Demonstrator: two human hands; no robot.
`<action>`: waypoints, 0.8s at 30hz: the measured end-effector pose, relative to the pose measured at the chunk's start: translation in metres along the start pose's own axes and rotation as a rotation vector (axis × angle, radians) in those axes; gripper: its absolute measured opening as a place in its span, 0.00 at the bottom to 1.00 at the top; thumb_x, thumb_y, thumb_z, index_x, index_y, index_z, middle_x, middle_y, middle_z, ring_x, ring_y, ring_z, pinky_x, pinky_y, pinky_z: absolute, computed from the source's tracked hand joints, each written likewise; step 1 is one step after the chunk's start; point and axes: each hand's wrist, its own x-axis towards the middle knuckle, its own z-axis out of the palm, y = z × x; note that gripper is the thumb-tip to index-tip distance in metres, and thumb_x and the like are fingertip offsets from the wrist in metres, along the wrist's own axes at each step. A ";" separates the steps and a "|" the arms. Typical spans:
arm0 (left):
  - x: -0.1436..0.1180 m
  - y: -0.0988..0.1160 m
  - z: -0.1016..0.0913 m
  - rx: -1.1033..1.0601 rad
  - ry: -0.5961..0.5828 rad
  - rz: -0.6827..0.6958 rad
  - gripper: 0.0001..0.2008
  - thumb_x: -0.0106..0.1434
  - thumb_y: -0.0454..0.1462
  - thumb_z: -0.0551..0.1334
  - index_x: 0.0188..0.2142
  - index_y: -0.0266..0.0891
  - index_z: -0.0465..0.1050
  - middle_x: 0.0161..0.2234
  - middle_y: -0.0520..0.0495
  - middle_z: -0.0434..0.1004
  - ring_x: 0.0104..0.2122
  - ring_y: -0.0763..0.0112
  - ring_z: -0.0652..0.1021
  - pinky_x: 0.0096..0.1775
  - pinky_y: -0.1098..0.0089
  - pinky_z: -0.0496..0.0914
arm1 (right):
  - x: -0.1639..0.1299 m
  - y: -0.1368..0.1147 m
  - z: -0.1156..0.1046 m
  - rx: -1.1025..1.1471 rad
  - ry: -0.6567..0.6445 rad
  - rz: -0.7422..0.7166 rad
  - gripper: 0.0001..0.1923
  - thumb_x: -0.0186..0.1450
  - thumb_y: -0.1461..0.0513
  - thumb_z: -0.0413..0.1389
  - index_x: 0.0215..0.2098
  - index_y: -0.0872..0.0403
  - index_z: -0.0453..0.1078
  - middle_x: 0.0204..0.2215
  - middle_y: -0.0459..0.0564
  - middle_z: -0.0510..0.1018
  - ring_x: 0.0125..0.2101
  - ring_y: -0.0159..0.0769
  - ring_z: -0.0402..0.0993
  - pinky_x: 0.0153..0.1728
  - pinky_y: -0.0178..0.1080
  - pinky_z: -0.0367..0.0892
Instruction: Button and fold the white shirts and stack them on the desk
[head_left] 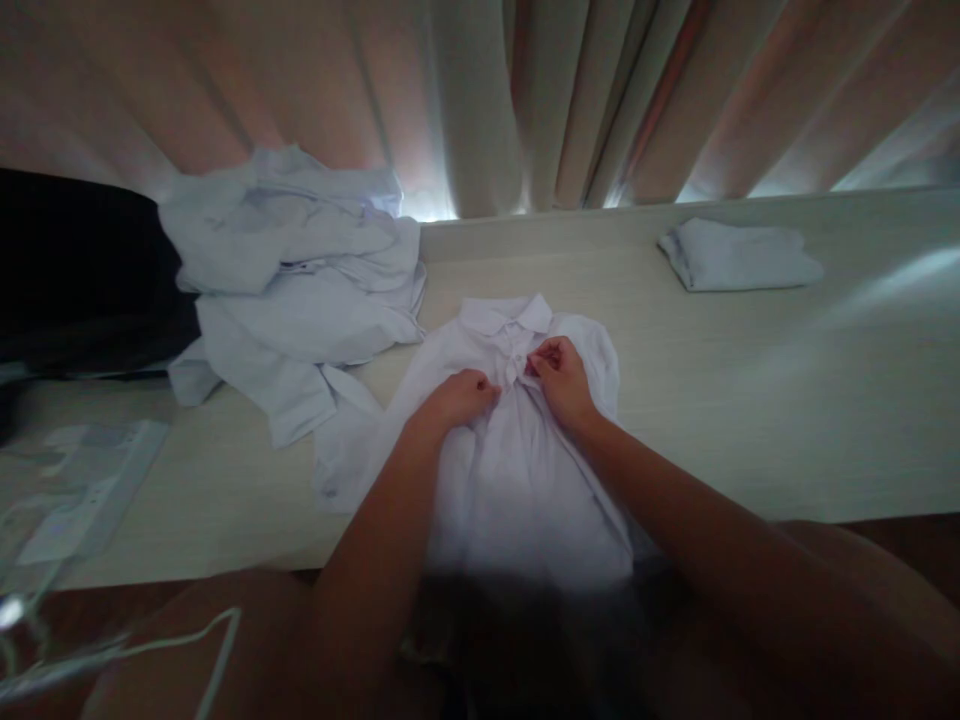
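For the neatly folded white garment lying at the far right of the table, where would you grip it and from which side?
Probably by its thicker, rounded fold edge at the left end of the folded garment, coming from the person's side with the right hand, which is nearer. It lies flat and compact on the table, apart from the shirt both hands are pinching; a grip spanning all layers should keep the stack from unfolding.

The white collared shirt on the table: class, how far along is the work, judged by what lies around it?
Done: one folded white garment lies far right on the pale wooden table. In hand: the white collared shirt lies flat, left hand and right hand pinching its buttoned front. Left: a crumpled heap of white shirts beside it.
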 end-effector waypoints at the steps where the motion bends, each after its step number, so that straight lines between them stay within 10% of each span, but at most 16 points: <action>1: -0.005 0.002 -0.001 0.012 -0.002 0.002 0.16 0.62 0.45 0.59 0.21 0.41 0.69 0.20 0.48 0.71 0.22 0.68 0.71 0.26 0.70 0.59 | -0.003 -0.006 -0.006 -0.087 0.023 -0.033 0.05 0.63 0.60 0.51 0.37 0.51 0.61 0.34 0.46 0.72 0.35 0.35 0.69 0.37 0.37 0.64; 5: -0.021 0.011 0.005 0.157 -0.024 -0.032 0.18 0.59 0.53 0.61 0.27 0.41 0.72 0.29 0.45 0.77 0.29 0.63 0.75 0.31 0.69 0.63 | -0.029 -0.029 -0.030 -0.579 -0.090 -0.174 0.06 0.64 0.59 0.54 0.37 0.53 0.66 0.37 0.51 0.74 0.36 0.38 0.70 0.40 0.39 0.63; 10: -0.037 0.021 0.014 0.261 0.002 -0.067 0.05 0.57 0.40 0.63 0.30 0.41 0.72 0.34 0.44 0.79 0.36 0.62 0.77 0.36 0.68 0.65 | -0.060 -0.038 -0.046 -1.077 -0.340 -0.116 0.09 0.65 0.56 0.57 0.39 0.53 0.70 0.37 0.53 0.77 0.37 0.41 0.72 0.37 0.39 0.62; 24: -0.088 0.025 0.017 0.083 0.229 -0.104 0.03 0.60 0.34 0.55 0.29 0.42 0.61 0.29 0.50 0.73 0.31 0.69 0.73 0.34 0.70 0.64 | -0.059 -0.046 -0.059 -0.830 -0.209 -0.013 0.12 0.66 0.60 0.52 0.33 0.55 0.76 0.37 0.57 0.79 0.40 0.42 0.74 0.42 0.41 0.64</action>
